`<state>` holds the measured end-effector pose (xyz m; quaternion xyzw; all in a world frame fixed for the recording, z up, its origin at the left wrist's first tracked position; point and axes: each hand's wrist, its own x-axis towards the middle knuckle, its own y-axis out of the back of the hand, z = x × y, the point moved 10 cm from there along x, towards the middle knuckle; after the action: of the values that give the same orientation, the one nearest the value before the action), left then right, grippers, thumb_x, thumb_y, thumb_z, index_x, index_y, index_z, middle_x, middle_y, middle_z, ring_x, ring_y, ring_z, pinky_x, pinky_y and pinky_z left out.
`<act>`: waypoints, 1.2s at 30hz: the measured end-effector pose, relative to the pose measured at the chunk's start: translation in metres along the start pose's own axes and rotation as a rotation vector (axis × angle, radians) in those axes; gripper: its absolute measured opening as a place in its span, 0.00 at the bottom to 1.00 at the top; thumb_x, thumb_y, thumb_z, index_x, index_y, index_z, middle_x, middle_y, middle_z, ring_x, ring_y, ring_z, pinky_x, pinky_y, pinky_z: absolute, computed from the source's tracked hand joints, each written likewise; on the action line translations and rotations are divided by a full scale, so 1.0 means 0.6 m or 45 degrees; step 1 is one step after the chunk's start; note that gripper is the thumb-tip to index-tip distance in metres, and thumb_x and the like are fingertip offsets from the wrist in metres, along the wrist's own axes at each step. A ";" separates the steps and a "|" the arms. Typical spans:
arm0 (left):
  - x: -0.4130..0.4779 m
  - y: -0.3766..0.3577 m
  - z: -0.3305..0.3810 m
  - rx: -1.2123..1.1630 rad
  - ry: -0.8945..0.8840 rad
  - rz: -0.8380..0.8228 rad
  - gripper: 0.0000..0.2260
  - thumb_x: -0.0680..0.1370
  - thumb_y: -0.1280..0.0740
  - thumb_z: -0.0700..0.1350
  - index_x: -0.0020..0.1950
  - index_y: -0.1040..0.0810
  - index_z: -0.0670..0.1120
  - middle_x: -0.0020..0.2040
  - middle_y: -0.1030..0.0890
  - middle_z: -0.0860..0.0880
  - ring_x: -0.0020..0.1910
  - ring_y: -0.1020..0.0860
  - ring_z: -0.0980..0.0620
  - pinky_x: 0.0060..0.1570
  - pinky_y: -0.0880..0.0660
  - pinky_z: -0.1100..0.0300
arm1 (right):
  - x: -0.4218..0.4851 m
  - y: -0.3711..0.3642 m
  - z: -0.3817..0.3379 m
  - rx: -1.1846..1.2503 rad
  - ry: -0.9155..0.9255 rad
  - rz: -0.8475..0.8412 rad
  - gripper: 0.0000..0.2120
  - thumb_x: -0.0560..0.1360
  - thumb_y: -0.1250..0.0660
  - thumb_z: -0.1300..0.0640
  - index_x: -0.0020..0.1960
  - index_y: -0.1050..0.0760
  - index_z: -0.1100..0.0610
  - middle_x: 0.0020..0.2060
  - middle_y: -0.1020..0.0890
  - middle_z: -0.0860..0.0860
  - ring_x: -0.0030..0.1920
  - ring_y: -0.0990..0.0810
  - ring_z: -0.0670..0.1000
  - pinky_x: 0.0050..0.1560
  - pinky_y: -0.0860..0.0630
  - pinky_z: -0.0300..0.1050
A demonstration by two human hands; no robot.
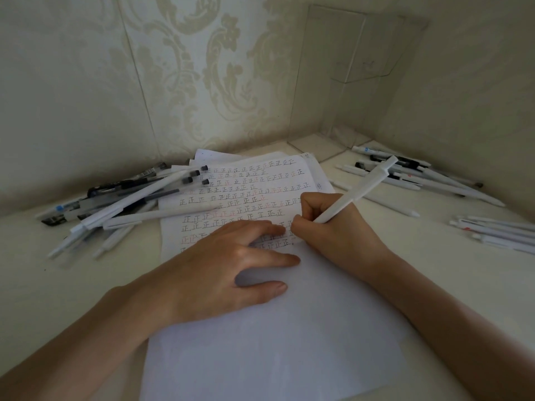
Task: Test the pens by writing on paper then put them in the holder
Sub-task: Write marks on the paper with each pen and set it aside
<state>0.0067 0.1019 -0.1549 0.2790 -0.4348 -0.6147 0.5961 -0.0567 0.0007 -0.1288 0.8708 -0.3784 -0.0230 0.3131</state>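
Several paper sheets [275, 342] lie on a cream desk [43, 270] below damask wallpaper [202, 68].

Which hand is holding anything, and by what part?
Right hand grips a white pen by its lower barrel near the tip. Left hand holds nothing; it presses flat on the paper.

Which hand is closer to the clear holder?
Right. The right hand, gripping a pen, is in front of the holder; the left hand rests farther left on the paper.

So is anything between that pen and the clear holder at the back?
Nothing visible does. The white pen in the right hand has only paper and bare table between it and the clear holder; the loose pens lie off to its right.
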 end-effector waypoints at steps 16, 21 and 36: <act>-0.005 0.066 -0.022 -0.043 0.084 0.351 0.23 0.70 0.38 0.66 0.61 0.32 0.58 0.52 0.28 0.63 0.53 0.28 0.64 0.49 0.31 0.70 | 0.012 0.032 0.000 0.038 0.050 0.126 0.15 0.71 0.34 0.69 0.43 0.26 0.49 0.36 0.19 0.45 0.41 0.21 0.42 0.46 0.23 0.44; 0.000 0.040 0.014 -0.068 -0.090 0.153 0.29 0.67 0.35 0.67 0.67 0.37 0.64 0.51 0.27 0.61 0.53 0.29 0.62 0.53 0.34 0.69 | 0.009 0.007 -0.003 0.410 0.023 -0.037 0.15 0.63 0.44 0.62 0.46 0.26 0.53 0.37 0.17 0.49 0.42 0.22 0.47 0.41 0.30 0.41; -0.002 0.051 0.036 -0.024 -0.308 0.333 0.17 0.72 0.33 0.56 0.57 0.20 0.50 0.47 0.22 0.54 0.46 0.25 0.60 0.44 0.27 0.63 | 0.005 -0.010 -0.015 0.419 0.062 -0.086 0.09 0.78 0.39 0.64 0.46 0.25 0.53 0.34 0.23 0.47 0.32 0.29 0.42 0.36 0.31 0.33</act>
<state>0.0036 0.1101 -0.1184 0.1383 -0.5301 -0.5650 0.6170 -0.0483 0.0066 -0.1241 0.9228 -0.3398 0.0499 0.1744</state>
